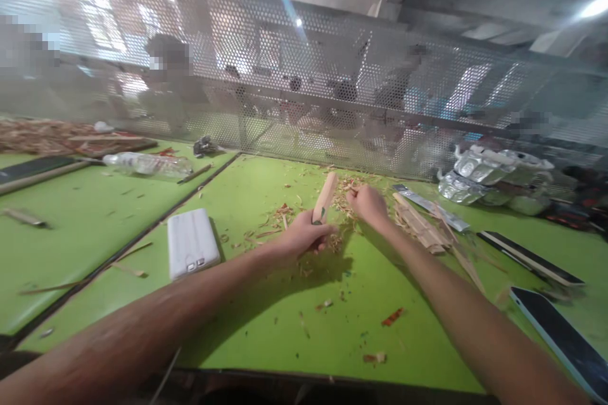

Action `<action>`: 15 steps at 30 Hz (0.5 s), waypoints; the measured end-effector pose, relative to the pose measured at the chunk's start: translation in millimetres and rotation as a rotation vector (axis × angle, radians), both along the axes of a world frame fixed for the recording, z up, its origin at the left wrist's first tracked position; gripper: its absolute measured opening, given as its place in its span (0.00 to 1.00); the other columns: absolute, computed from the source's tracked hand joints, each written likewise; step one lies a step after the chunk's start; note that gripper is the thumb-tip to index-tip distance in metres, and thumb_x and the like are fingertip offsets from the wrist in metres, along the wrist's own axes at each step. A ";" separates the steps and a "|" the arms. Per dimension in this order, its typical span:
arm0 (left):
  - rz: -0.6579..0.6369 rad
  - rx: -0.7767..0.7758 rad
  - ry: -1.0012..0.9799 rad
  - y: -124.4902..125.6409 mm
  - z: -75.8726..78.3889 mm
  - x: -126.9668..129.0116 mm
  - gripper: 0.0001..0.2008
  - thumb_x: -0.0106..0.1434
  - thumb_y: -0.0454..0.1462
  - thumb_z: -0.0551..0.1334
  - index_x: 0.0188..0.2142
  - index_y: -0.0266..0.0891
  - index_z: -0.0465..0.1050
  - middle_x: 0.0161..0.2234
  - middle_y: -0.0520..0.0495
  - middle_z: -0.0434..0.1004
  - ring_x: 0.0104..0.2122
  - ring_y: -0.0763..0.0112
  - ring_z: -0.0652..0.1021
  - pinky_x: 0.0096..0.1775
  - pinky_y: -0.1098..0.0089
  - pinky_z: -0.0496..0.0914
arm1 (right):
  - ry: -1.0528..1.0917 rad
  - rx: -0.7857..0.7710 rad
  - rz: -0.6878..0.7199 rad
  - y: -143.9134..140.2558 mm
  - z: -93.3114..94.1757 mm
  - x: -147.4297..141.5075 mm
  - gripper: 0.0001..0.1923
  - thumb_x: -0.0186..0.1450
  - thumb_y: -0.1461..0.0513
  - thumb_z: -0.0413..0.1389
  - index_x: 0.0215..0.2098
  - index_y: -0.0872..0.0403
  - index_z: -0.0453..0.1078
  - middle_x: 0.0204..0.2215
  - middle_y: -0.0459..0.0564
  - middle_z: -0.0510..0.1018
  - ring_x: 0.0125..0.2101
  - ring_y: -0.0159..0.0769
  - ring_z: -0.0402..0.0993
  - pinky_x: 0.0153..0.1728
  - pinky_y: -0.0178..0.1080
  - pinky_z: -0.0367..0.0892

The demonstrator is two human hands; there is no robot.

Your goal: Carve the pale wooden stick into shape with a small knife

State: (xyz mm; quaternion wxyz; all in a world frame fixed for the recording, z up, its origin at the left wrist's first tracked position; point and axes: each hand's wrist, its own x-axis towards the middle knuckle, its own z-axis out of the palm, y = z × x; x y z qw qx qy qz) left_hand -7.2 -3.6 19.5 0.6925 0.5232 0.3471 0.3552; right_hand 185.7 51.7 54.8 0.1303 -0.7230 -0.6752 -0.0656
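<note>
One wooden strip [326, 195] is gripped in the left hand [308, 232]. The right hand [369, 204] curls beside shavings [342, 201]; whether it pinches anything, I cannot tell.

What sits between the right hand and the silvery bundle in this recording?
In the head view, flat wooden strips and a shiny grey strip lie between the right hand and the silvery bundle.

Wood strip [325, 197] pale tan; tabletop [403, 285] lime green.

A perforated screen [313, 57] stands behind the green table [418, 342], beneath a bright light [595, 7].
</note>
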 end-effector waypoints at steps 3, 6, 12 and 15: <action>0.002 0.036 -0.024 2.8 -4.7 -1.3 0.13 0.63 0.33 0.67 0.41 0.37 0.63 0.22 0.59 0.70 0.17 0.82 0.69 0.18 0.81 0.65 | -0.053 -0.052 0.146 -29.9 -3.4 -22.3 0.16 0.69 0.62 0.51 0.37 0.56 0.82 0.31 0.54 0.84 0.30 0.36 0.76 0.28 0.33 0.59; 0.016 0.102 -0.004 1.7 -6.6 -1.5 0.11 0.64 0.34 0.67 0.41 0.36 0.66 0.23 0.56 0.72 0.19 0.82 0.71 0.20 0.80 0.67 | -0.116 -0.125 0.225 -49.8 -6.4 -39.4 0.14 0.69 0.62 0.53 0.35 0.55 0.81 0.31 0.53 0.84 0.30 0.37 0.78 0.28 0.33 0.62; -0.014 0.130 0.001 -3.6 -4.1 1.7 0.08 0.64 0.32 0.64 0.38 0.37 0.64 0.21 0.58 0.70 0.17 0.81 0.69 0.18 0.79 0.66 | -0.269 -0.086 0.138 -46.4 -5.6 -46.1 0.16 0.72 0.63 0.48 0.43 0.57 0.79 0.36 0.59 0.84 0.34 0.41 0.80 0.31 0.35 0.66; 0.004 0.138 0.005 -2.9 -3.7 1.8 0.09 0.62 0.31 0.64 0.36 0.38 0.62 0.19 0.60 0.68 0.16 0.82 0.67 0.17 0.80 0.63 | -0.332 -0.087 0.135 -34.4 -4.6 -45.3 0.18 0.73 0.65 0.45 0.46 0.58 0.77 0.39 0.61 0.83 0.39 0.42 0.81 0.35 0.35 0.68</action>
